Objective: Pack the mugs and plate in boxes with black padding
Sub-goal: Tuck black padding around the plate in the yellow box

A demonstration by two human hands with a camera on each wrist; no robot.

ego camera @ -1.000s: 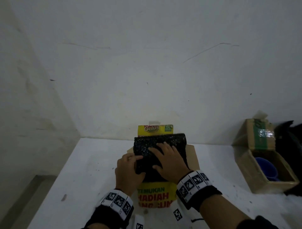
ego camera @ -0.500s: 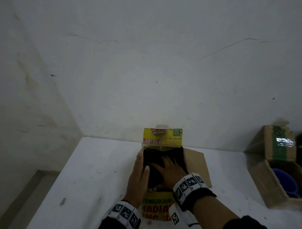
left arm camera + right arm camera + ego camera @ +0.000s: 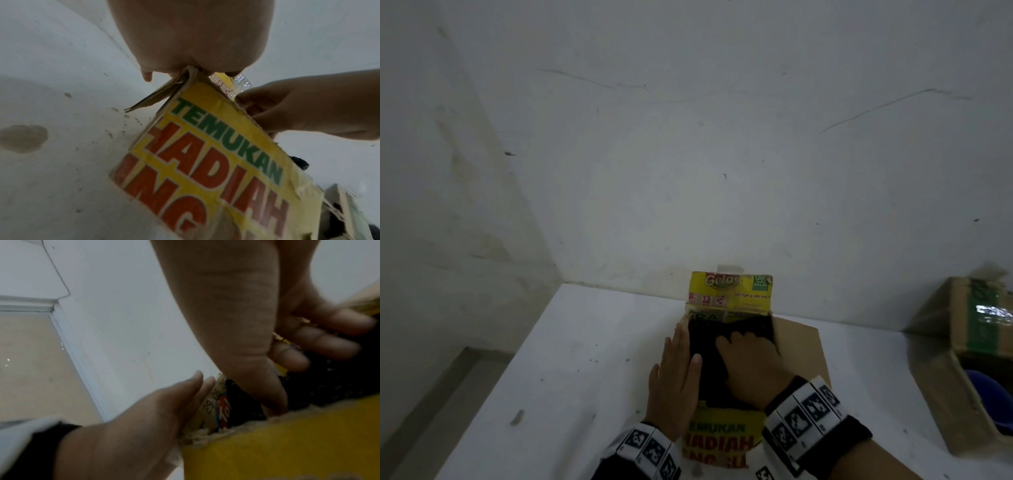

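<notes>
A yellow printed box [image 3: 722,442] stands open on the white table [image 3: 585,359], its far flap raised. Black padding [image 3: 709,373] fills its inside. My right hand [image 3: 743,346] is inside the box and presses down on the padding [image 3: 329,386] with spread fingers [image 3: 320,342]. My left hand [image 3: 686,346] lies flat along the box's left wall, fingers straight on the outside, thumb over the rim. In the left wrist view the palm [image 3: 191,40] bears on the box's top left corner. No mug or plate shows inside this box.
A brown cardboard box [image 3: 948,377] stands open at the right edge with a blue mug [image 3: 986,394] inside. A brown flap [image 3: 801,346] of the yellow box lies out to its right. White walls close the table at the back and left.
The padding stood above the rim with both hands on it; now it sits down inside the box. My left hand has moved to the box's left wall.
</notes>
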